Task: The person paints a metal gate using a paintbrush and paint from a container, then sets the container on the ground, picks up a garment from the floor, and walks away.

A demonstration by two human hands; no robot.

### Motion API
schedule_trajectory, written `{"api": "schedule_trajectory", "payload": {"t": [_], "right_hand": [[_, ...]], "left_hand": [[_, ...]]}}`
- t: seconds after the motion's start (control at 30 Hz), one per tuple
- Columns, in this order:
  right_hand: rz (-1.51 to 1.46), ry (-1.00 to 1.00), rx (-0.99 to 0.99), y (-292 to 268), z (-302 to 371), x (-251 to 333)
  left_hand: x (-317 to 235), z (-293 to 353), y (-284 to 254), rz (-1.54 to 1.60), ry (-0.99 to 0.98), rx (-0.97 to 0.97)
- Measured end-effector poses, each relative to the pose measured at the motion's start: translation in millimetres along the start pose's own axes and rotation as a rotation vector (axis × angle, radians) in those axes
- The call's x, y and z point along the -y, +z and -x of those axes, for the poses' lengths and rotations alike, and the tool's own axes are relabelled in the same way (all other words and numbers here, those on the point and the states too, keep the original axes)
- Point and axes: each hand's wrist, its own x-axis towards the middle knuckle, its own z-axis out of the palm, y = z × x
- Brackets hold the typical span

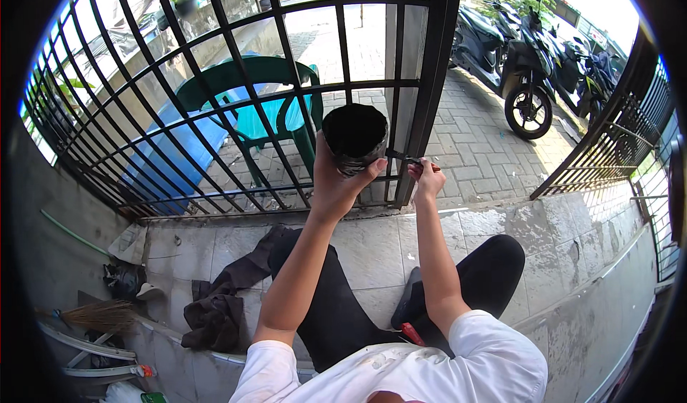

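Observation:
My left hand point(338, 183) is wrapped round a paint can point(356, 132), its inside dark with black paint and its outer wall streaked. I hold it up in front of the black metal bar fence point(372, 84). My right hand point(429, 182) pinches a slim paintbrush point(405, 159) with a reddish handle end. The brush points left, its dark tip by the fence's upright end post point(428, 95) and close to the can's right side. Whether the bristles touch the metal I cannot tell.
Beyond the bars stand a green plastic chair point(306, 142) and a blue panel point(166, 161). Parked motorbikes point(528, 81) and an open barred gate point(608, 152) are at right. Dark cloth point(218, 316), a straw broom point(96, 316) and a red-handled object point(411, 333) lie near my legs.

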Motion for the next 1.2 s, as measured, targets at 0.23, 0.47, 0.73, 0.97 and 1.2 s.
{"api": "schedule_trajectory", "payload": {"t": [0.23, 0.47, 0.73, 0.97, 1.2], "right_hand": [[0.047, -0.008, 0.148, 13, 24, 8], [-0.038, 0.01, -0.082, -1, -5, 1], [-0.067, -0.049, 0.07, -22, 82, 110], [-0.016, -0.381, 0.283, -17, 113, 245], [0.15, -0.515, 0.607, 21, 134, 297]], "left_hand": [[10, -8, -21, -0.042, 0.005, -0.021], [3, -11, -13, -0.02, 0.007, -0.007], [-1, -1, -30, -0.063, 0.009, 0.039], [14, -9, -11, -0.032, 0.057, 0.131], [18, -2, -4, 0.018, 0.013, 0.157]]}}
